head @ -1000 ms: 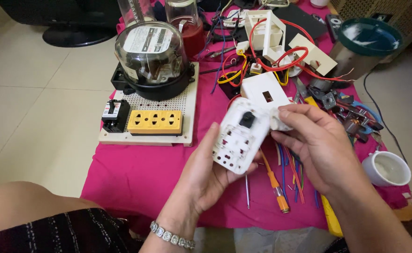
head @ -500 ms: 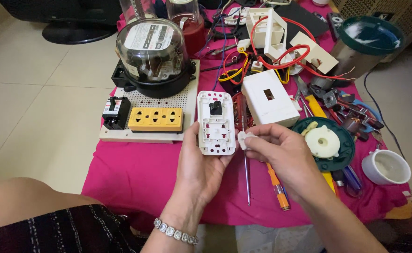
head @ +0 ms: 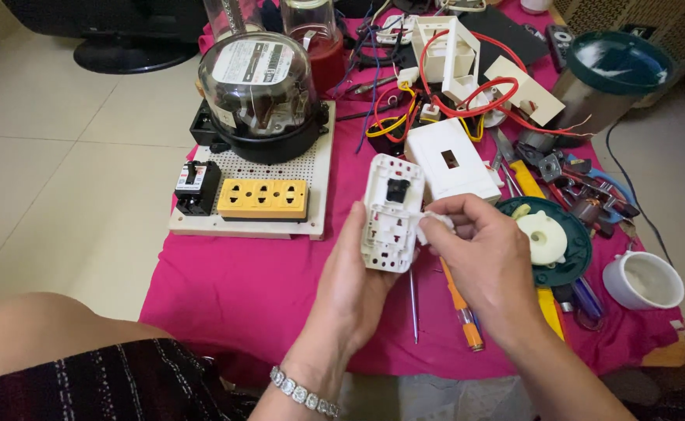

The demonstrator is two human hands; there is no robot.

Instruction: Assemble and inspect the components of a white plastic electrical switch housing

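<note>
We cannot see the lower back of the white switch frame, since our left hand covers it. Our right hand hides most of the small white piece it pinches. The two glass jars are cut off by the top edge, and the screwdriver partly lies under our right hand.

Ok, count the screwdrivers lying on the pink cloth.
2 that I can make out. The orange-handled screwdriver lies just under the right hand; the thin steel screwdriver lies beside it, below the white switch frame in the left hand. The tool pile at right may hide more.
</note>
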